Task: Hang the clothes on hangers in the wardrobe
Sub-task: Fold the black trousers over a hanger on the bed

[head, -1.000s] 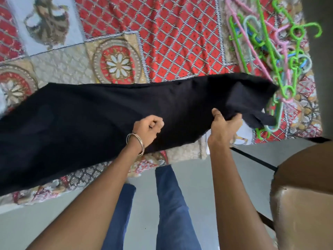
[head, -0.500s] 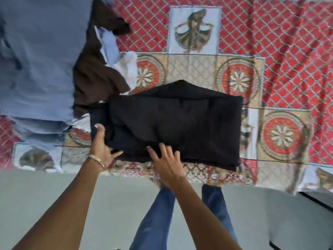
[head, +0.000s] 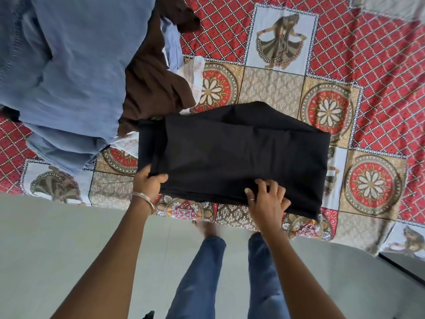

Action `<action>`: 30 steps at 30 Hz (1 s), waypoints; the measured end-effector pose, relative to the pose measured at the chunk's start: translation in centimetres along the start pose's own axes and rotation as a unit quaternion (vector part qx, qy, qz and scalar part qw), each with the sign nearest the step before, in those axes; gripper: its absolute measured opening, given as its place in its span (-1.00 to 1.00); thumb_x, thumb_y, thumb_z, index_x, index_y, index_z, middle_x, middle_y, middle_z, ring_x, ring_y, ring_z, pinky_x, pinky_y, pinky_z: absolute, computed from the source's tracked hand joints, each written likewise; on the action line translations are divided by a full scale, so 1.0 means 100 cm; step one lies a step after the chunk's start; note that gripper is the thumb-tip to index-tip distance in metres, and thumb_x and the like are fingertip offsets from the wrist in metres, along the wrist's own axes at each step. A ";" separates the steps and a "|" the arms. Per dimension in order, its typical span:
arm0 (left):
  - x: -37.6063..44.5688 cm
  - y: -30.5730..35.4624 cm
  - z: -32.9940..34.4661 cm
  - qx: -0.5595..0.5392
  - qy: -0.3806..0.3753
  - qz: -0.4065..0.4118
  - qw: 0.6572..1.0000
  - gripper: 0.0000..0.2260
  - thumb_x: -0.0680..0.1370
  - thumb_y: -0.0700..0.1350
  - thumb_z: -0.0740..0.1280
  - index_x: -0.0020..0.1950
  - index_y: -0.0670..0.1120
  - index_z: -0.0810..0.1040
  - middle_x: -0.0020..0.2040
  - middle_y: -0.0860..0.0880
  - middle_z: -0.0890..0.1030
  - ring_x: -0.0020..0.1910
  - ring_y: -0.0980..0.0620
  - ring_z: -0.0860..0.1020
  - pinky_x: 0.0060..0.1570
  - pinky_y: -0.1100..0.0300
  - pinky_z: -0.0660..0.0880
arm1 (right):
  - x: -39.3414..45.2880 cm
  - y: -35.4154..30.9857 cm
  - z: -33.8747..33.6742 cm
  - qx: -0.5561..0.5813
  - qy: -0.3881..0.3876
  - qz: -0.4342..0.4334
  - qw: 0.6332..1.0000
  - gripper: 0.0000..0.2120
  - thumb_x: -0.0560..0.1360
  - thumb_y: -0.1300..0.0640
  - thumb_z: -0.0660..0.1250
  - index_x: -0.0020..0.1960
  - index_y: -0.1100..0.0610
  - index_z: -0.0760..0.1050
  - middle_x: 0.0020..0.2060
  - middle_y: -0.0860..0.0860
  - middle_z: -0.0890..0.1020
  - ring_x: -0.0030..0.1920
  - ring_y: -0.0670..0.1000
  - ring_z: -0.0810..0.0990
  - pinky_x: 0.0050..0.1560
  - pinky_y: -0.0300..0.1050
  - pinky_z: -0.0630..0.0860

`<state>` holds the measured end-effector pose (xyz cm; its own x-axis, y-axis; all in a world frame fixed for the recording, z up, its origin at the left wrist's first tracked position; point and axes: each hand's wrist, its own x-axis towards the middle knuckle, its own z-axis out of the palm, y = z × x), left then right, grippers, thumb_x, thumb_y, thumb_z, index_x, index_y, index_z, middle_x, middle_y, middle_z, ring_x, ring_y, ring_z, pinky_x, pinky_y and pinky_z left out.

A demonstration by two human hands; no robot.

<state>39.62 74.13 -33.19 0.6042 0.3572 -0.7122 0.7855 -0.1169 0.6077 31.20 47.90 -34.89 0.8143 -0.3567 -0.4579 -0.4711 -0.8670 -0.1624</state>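
Note:
A black garment (head: pixel 241 153) lies folded into a rough rectangle on the patterned bedspread (head: pixel 345 65), near the bed's front edge. My left hand (head: pixel 148 184), with a bangle on its wrist, pinches the garment's near left corner. My right hand (head: pixel 268 199) rests on the near edge with fingers spread and curled into the cloth. No hanger or wardrobe is in view.
A pile of clothes sits at the left of the bed: light blue garments (head: pixel 76 65), a dark brown one (head: pixel 151 88) and white cloth (head: pixel 195 74). The grey floor (head: pixel 57 249) and my legs in blue trousers (head: pixel 202 272) lie below the bed edge.
The black garment, held stretched out long a second ago, now lies folded on the bed. The view swung left, losing the coloured hangers. My left hand closed on the corner.

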 end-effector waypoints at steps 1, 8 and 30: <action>0.001 -0.005 -0.005 0.009 0.011 -0.009 1.000 -0.62 0.42 -0.42 0.34 0.20 -0.16 0.56 0.05 -0.09 0.59 0.08 -0.14 0.55 0.13 0.02 0.50 | 0.001 -0.001 0.002 -0.004 -0.004 0.015 1.000 -0.57 0.57 -0.12 0.22 0.37 0.07 0.41 0.31 0.10 0.37 0.29 0.16 0.26 0.21 0.20 0.22; 0.008 -0.005 0.003 0.227 0.042 0.040 0.972 -0.49 0.40 0.09 0.48 0.21 -0.15 0.44 0.10 -0.10 0.54 0.07 -0.12 0.51 0.11 -0.03 0.45 | 0.006 -0.002 0.003 0.038 -0.012 -0.005 0.999 -0.47 0.54 -0.05 0.31 0.45 0.07 0.30 0.46 0.12 0.24 0.42 0.17 0.17 0.32 0.18 0.18; -0.039 -0.010 0.081 -0.369 0.068 -0.171 0.911 -0.77 0.46 0.02 0.42 0.07 -0.03 0.58 0.09 -0.06 0.64 0.04 -0.12 0.62 0.08 -0.14 0.55 | 0.021 0.028 -0.024 0.715 0.060 0.498 0.487 -0.39 0.37 0.14 0.53 0.30 0.12 0.29 0.07 0.04 0.50 0.11 0.12 0.54 0.22 0.11 0.51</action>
<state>37.59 65.40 -33.84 0.2785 0.3731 -0.8850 0.5903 0.6604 0.4642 32.44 43.92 -34.19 -0.0864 -0.4444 -0.8917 -0.3368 0.8553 -0.3936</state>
